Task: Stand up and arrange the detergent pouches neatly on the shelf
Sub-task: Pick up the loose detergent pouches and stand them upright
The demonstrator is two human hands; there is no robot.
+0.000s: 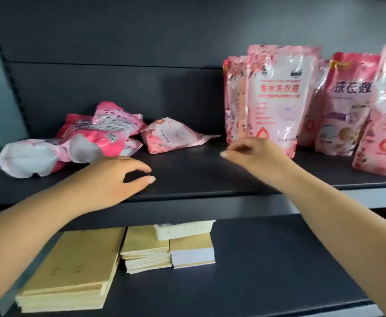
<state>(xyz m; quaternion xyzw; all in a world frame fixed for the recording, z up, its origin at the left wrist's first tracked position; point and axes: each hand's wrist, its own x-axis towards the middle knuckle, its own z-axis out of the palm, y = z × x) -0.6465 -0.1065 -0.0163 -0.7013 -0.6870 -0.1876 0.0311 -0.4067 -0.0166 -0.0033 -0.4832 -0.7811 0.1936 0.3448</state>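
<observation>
Several pink detergent pouches stand upright on the dark shelf [187, 179] at the right, the nearest a tall pink-and-white pouch [281, 97]. At the left, a loose pile of pouches [91, 138] lies flat, and a single fallen pouch [173, 136] lies between the pile and the upright row. My left hand [112, 179] hovers over the shelf just in front of the pile, fingers loosely curved, holding nothing. My right hand [253, 156] hangs in front of the tall upright pouch with its fingers bent downward and nothing in them.
The lower shelf [278, 259] holds stacks of tan booklets [73, 271], smaller stacks [169, 252] and a white box [182, 229]. A dark back panel closes the shelf behind. Bare shelf surface lies between the fallen pouch and my hands.
</observation>
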